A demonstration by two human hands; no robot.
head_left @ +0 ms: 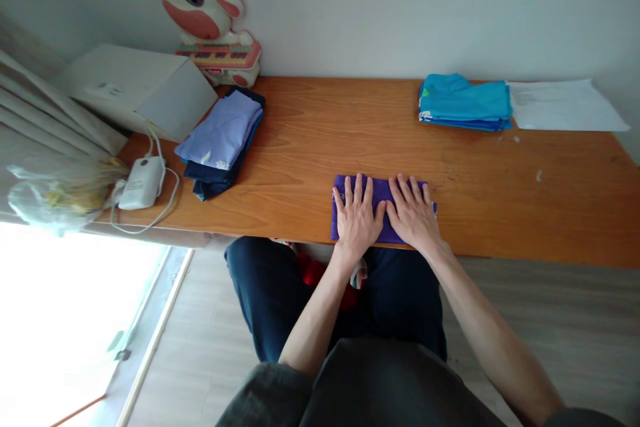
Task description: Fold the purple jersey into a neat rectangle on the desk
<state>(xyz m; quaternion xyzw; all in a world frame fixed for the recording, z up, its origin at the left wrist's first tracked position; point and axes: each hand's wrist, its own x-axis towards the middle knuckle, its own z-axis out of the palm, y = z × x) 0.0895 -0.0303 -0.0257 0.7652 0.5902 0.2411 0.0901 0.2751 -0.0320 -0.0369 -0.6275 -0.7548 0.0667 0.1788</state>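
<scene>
Pressing flat: left hand (356,217) and right hand (413,213), fingers spread, gripping nothing, on purple cloth (380,188) at desk (320,147) near edge.

purple cloth (380,188) mostly under hands

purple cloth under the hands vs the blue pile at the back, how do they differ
The purple cloth is one dark folded piece at the table's near edge, with the left hand and right hand flat on it. The blue pile is bright, stacked and untouched near the wall. Both are folded fabric.
</scene>
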